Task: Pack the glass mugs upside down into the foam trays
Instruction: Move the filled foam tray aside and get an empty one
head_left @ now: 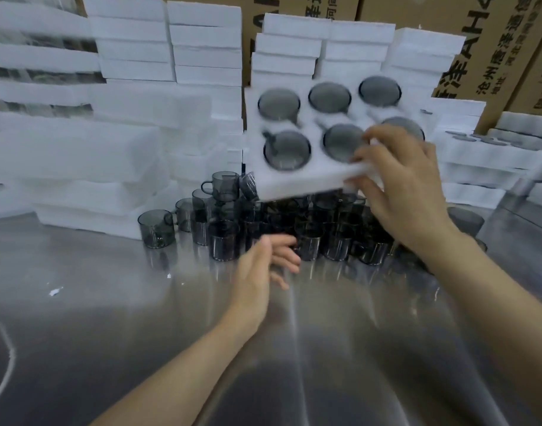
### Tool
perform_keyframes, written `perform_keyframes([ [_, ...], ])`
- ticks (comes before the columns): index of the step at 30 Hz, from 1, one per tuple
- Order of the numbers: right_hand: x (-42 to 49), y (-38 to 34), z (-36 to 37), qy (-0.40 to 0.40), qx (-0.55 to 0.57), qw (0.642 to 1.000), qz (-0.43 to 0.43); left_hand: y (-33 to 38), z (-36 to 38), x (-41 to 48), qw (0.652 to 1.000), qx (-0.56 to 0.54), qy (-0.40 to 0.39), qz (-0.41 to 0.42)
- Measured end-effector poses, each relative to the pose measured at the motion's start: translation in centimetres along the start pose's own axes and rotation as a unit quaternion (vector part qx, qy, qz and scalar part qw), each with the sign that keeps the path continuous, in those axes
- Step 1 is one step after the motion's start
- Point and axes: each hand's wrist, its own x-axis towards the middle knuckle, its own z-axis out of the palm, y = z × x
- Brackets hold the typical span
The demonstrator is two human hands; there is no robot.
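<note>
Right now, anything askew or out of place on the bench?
The filled foam tray hangs tilted above the loose mugs, gripped at one corner by the right hand alone. One mug atop the pile leans sideways. White foam crumbs lie on the table at left.

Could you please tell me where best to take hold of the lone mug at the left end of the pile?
Probably round its glass wall, from the left front: the mug stands clear on that side, while its handle seems to point right, toward its neighbours.
</note>
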Motion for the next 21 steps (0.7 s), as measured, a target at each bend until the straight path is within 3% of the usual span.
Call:
perform_keyframes([
  [5, 10.6, 3.0, 6.2, -0.053, 0.125, 0.985, 0.107, -1.4, -0.1, 0.0, 0.994, 0.096, -0.043, -0.001],
  [8, 14.8, 4.2, 10.8, -0.132, 0.164, 0.965, 0.154, -1.7, -0.2, -0.1, 0.989, 0.130, -0.064, 0.016],
  [14, 16.4, 6.0, 18.7, -0.248, 0.100, 0.952, 0.147, -2.1, -0.2, 0.3, 0.974, 0.202, -0.101, 0.037],
  [21, 15.5, 7.7, 22.4, -0.297, 0.109, 0.927, 0.200, -2.0, -0.1, 0.5, 0.953, 0.269, -0.129, 0.058],
])
